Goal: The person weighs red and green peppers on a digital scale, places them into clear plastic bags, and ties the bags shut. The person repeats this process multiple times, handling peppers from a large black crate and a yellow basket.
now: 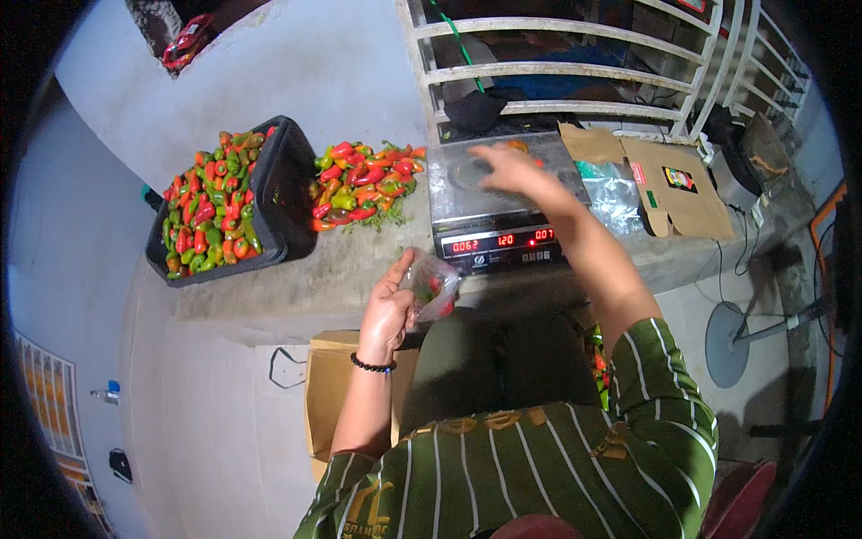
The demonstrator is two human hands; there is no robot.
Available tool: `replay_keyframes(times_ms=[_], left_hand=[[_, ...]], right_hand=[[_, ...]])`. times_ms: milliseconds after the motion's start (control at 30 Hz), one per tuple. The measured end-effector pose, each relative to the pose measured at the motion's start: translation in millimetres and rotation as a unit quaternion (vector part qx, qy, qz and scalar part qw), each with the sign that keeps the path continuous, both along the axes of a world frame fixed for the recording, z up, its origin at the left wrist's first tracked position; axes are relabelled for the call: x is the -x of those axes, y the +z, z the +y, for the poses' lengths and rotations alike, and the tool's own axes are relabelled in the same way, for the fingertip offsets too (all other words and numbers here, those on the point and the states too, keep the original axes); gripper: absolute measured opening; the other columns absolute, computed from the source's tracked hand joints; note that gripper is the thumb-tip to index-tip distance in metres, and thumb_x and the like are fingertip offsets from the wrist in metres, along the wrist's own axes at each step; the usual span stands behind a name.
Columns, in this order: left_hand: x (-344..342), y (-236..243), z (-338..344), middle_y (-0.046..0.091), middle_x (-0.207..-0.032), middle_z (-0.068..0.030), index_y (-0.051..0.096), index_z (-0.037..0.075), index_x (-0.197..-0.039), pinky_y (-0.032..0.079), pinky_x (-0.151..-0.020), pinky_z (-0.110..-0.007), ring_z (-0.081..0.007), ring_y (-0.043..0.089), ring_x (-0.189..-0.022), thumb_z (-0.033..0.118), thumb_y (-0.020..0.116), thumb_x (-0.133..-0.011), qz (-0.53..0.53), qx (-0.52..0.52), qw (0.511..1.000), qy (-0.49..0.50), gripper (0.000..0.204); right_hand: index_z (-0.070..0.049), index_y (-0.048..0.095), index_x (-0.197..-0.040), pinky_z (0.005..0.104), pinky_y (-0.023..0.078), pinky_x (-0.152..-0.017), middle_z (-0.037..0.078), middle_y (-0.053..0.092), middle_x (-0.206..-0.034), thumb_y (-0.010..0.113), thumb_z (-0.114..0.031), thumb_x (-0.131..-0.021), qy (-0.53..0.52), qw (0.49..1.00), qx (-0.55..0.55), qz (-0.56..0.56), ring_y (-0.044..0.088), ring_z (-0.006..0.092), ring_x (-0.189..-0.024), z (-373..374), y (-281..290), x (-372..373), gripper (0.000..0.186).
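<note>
Left hand (388,310) grips a clear plastic bag (433,286) of peppers, just right of its fingers. Right hand (512,169), fingers spread open, reaches ahead over the scale's (498,238) tray, nearer the peppers there.

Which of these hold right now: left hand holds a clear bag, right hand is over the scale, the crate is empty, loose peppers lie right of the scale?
1. The left hand holds a clear plastic bag. True.
2. The right hand reaches over the scale pan. True.
3. The black crate is empty. False: it is full of red and green peppers.
4. The loose pepper pile lies right of the scale. False: it lies left, between crate and scale.
</note>
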State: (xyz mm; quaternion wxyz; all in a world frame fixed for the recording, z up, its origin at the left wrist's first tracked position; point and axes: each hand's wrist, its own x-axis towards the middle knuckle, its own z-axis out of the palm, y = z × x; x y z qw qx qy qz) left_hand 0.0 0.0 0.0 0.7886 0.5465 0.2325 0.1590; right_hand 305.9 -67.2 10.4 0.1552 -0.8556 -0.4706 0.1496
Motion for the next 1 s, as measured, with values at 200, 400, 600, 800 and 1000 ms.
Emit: replay_keyframes(times_ms=[200, 400, 600, 800, 1000], left_hand=[[3.7, 8.4, 34.4, 0.058, -0.071, -0.0047, 0.036, 0.001, -0.13, 0.033, -0.033, -0.018, -0.004, 0.039, -0.036, -0.009, 0.036, -0.065, 0.01, 0.005, 1.0, -0.025, 0.066], [-3.1, 36.2, 66.2, 0.057, -0.068, -0.0041, 0.035, -0.005, -0.128, 0.035, -0.033, -0.018, -0.004, 0.04, -0.036, -0.008, 0.038, -0.066, -0.03, 0.051, 0.998, -0.009, 0.062], [-20.6, 40.1, 76.1, 0.053, -0.115, -0.0092, 0.033, -0.006, -0.128, 0.039, -0.034, -0.018, -0.0037, 0.043, -0.039, -0.007, 0.039, -0.068, -0.079, 0.068, 0.994, -0.019, 0.061], [-35.1, 38.8, 79.3, 0.045, -0.127, -0.0088, 0.032, -0.006, -0.129, 0.04, -0.034, -0.017, -0.0023, 0.043, -0.041, -0.006, 0.039, -0.069, -0.074, 0.044, 0.995, -0.046, 0.06], [-49.6, 49.5, 72.6, 0.042, -0.13, -0.0108, 0.03, -0.005, -0.13, 0.036, -0.035, -0.018, -0.0036, 0.04, -0.042, -0.008, 0.039, -0.067, -0.051, 0.017, 0.996, -0.077, 0.063]], right_hand=[[-0.041, 0.023, -0.134, 0.0478, 0.019, -0.104, 0.014, 0.002, -0.146, 0.055, -0.001, -0.063, -0.076, 0.967, 0.218, -0.107, 0.012, 0.0374, -0.132, -2.8, -14.7, -46.0, 0.088], [-0.03, 0.052, -0.11, 0.0484, 0.028, -0.099, 0.012, 0.026, -0.134, 0.061, -0.006, -0.058, -0.071, 0.976, 0.172, -0.112, 0.024, 0.0388, -0.126, -1.7, -36.3, -74.5, 0.057], [-0.022, 0.059, -0.091, 0.0416, 0.042, -0.088, 0.013, 0.039, -0.119, 0.062, -0.022, -0.058, -0.093, 0.981, 0.111, -0.13, 0.05, 0.0382, -0.102, -5.5, -35.8, -71.6, 0.033], [-0.014, 0.061, -0.094, 0.0385, 0.045, -0.083, 0.017, 0.038, -0.114, 0.066, -0.021, -0.054, -0.111, 0.989, 0.042, -0.092, 0.055, 0.0363, -0.09, -4.5, -61.8, -92.6, 0.041], [-0.008, 0.061, -0.088, 0.0339, 0.052, -0.06, 0.012, 0.041, -0.103, 0.071, -0.024, -0.054, -0.166, 0.986, -0.008, 0.033, 0.056, 0.0253, -0.074, -10.8, -52.5, -90.4, 0.038]])
